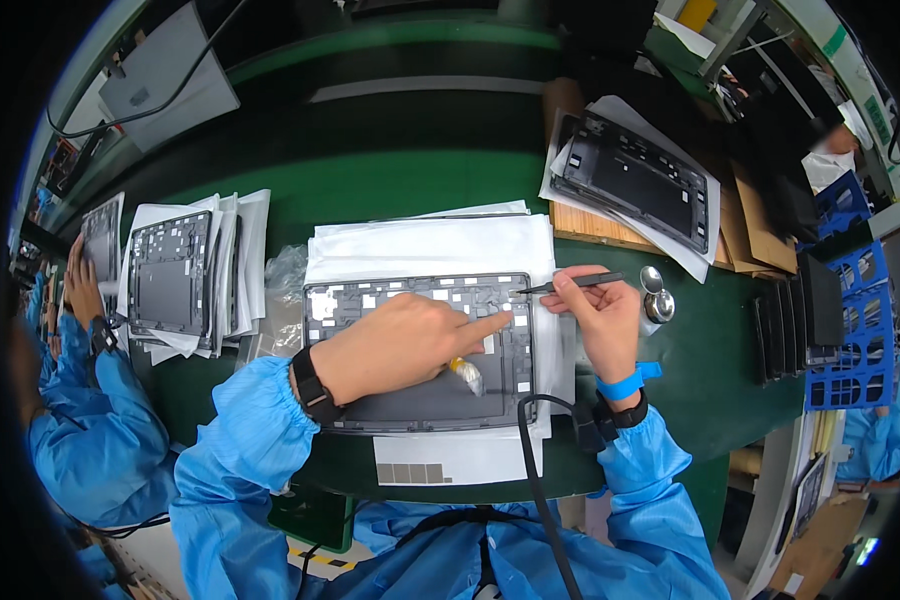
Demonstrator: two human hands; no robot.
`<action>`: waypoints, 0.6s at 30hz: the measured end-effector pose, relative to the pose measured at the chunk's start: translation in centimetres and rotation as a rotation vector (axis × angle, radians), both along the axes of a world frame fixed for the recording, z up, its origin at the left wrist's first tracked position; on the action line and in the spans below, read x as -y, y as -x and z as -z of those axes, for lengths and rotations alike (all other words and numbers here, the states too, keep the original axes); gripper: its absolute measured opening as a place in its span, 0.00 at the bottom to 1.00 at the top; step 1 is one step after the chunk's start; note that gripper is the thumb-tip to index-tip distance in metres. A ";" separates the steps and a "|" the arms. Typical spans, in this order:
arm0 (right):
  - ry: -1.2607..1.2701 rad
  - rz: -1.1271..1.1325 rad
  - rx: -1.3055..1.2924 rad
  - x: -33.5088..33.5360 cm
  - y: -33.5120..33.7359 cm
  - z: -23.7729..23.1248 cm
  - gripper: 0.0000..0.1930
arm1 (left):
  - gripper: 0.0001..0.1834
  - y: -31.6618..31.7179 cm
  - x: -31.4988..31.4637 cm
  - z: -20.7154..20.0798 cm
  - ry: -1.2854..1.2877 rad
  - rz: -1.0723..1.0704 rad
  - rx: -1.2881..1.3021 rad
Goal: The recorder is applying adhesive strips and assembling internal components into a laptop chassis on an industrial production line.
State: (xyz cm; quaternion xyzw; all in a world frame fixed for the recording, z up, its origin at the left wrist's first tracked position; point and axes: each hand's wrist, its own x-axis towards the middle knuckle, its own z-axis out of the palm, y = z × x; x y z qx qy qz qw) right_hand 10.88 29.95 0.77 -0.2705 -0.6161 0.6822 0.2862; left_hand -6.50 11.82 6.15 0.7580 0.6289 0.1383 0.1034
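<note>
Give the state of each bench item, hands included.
Left hand: index finger extended.
Right hand: closed on black tweezers.
Black tweezers: tip gap too small to tell.
Dark panel: flat on white sheets.
Small metal container: lid apparently raised.
Left panels: layered with white sheets.
Right panels: layered with white sheets.

From afar I see blue sleeves (235,465), gathered cuffs (278,395), black wristbands (313,385), a blue strap (625,383) and black cable (537,480).
</note>
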 end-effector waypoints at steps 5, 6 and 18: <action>0.006 0.007 -0.004 0.1 0.1 0.3 0.10 | 0.31 0.4 -0.6 0.8 0.141 -0.023 -0.055; 0.007 0.008 0.003 0.1 0.0 0.3 0.10 | 0.31 0.4 -0.6 1.0 0.145 -0.025 -0.063; -0.079 0.091 0.040 1.5 -0.2 0.0 0.08 | 0.28 0.3 -1.4 1.6 0.022 -0.027 -0.193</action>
